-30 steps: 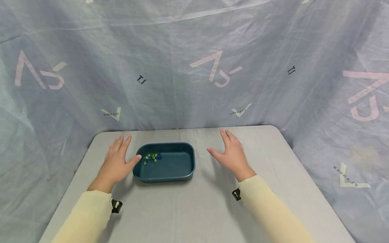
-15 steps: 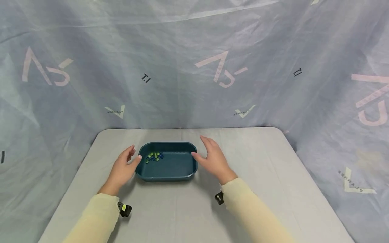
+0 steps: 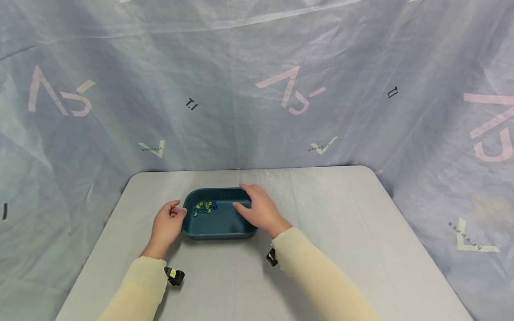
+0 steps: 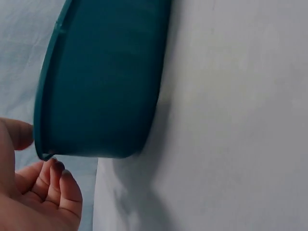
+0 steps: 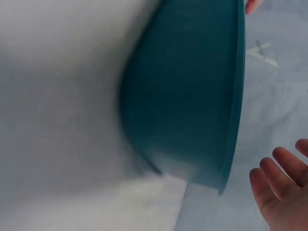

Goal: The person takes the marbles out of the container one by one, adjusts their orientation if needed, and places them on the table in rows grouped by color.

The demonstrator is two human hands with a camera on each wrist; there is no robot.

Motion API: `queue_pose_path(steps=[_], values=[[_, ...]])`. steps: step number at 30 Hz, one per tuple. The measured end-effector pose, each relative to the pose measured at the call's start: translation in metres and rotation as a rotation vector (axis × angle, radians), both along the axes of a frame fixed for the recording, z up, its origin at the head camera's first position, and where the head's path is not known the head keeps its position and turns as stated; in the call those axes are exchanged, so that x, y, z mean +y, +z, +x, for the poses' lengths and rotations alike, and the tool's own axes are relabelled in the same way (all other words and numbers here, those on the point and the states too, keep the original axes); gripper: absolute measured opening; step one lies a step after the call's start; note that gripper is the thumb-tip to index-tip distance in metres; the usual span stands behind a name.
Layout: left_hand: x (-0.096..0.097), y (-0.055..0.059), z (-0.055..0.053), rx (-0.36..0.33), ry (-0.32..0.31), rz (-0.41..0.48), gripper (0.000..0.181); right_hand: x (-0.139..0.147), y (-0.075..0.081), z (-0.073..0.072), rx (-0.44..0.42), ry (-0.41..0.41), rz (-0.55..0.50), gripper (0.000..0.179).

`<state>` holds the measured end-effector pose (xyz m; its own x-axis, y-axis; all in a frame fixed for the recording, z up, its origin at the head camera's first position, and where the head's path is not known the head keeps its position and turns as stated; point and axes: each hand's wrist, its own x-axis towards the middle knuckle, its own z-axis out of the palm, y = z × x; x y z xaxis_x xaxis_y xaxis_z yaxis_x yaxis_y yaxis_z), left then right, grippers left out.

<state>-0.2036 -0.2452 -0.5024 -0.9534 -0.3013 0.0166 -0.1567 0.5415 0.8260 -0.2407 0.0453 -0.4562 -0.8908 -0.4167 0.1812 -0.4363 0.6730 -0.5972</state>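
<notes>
A dark teal rectangular plastic tub (image 3: 225, 223) with rounded corners stands on the table, several small round green and blue bead-like pieces (image 3: 204, 207) lying in its left part. My left hand (image 3: 166, 225) pinches the left end of the rim, thumb over the edge and fingers curled under it; the thumb (image 4: 20, 134) shows in the left wrist view. Over the tub's right end, my right hand (image 3: 261, 209) is spread with nothing in its fingers. In the right wrist view its fingers (image 5: 276, 173) are apart from the tub's wall (image 5: 185, 96).
A pale cloth-covered table (image 3: 341, 223) with rounded far corners carries the tub. Grey printed sheeting (image 3: 225, 125) hangs behind it and along both sides. A small black wrist camera (image 3: 175, 276) sits at the left cuff, another black device (image 3: 271, 257) at the right.
Both hands have moved inward to the tub. The left hand's fingers have closed in at the left rim, and the right hand has come left over the right end.
</notes>
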Motion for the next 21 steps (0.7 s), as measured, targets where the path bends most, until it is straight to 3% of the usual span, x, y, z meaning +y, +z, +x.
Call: queue_pose_path(steps=[7,21], values=[[0.004,-0.008,-0.008,-0.045,0.067,-0.040,0.045,-0.023,-0.005,-0.008,-0.087,0.008,0.013,0.064],[0.010,-0.013,-0.012,-0.018,0.033,-0.071,0.036,-0.065,-0.018,-0.025,-0.193,0.076,0.012,0.056]])
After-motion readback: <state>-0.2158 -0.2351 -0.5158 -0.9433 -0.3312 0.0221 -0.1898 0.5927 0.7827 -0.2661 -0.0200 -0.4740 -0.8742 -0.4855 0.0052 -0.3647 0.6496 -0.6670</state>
